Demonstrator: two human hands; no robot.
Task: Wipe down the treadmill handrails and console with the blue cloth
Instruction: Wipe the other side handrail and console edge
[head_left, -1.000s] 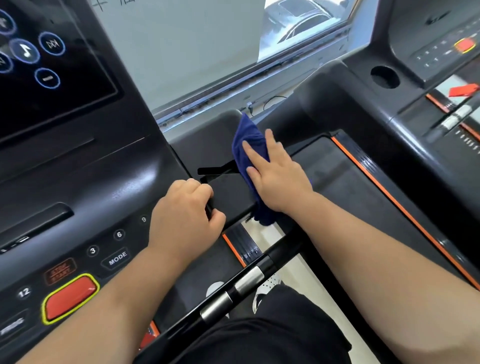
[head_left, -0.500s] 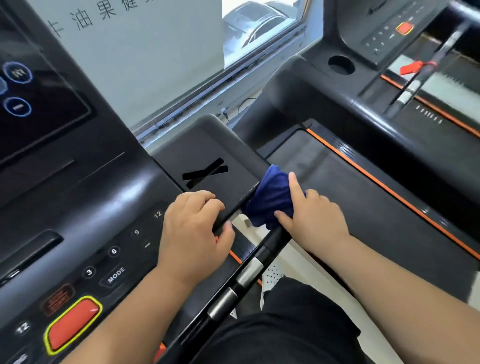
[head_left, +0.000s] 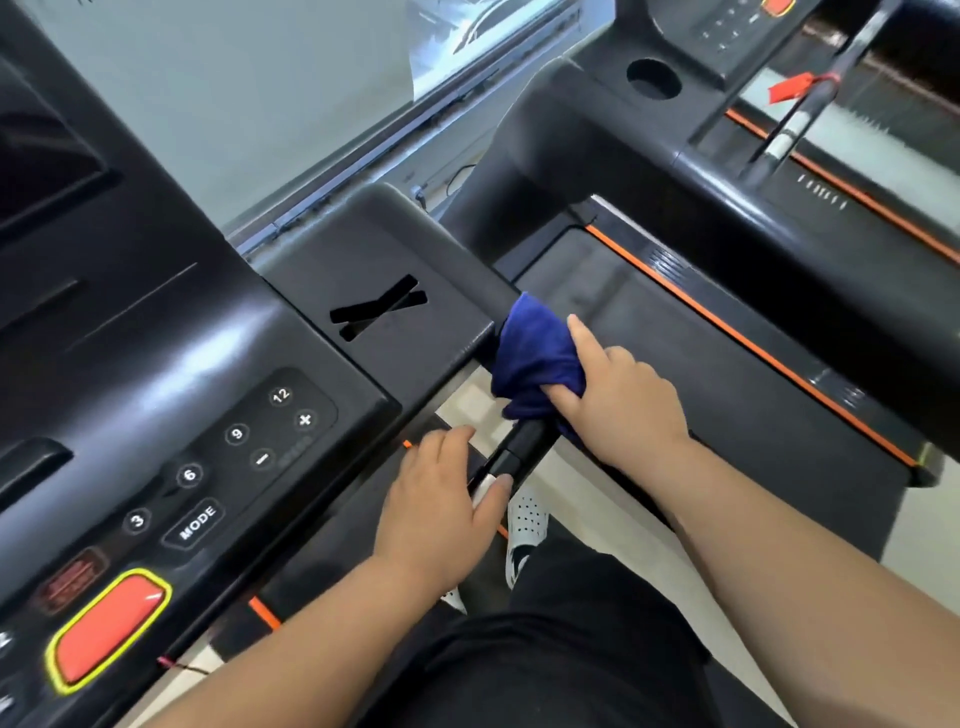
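Note:
The blue cloth (head_left: 537, 358) is bunched around the top of the black handrail (head_left: 522, 447), where it meets the console's right wing (head_left: 395, 291). My right hand (head_left: 618, 400) grips the cloth around the rail. My left hand (head_left: 441, 499) sits lower on the same rail, fingers loosely curved, thumb touching the silver sensor band. The console (head_left: 156, 395) with its speed buttons and a red stop button (head_left: 106, 631) fills the left.
A second treadmill (head_left: 779, 171) stands to the right, with a cup holder (head_left: 653, 78) and a red safety clip (head_left: 795, 85). Its black belt with an orange stripe (head_left: 748, 343) lies beside my right arm. A window runs along the back. My shoe (head_left: 524, 519) shows below.
My right hand slid the cloth from the console wing down onto the handrail. My left hand let go of the wing's edge and dropped to the rail.

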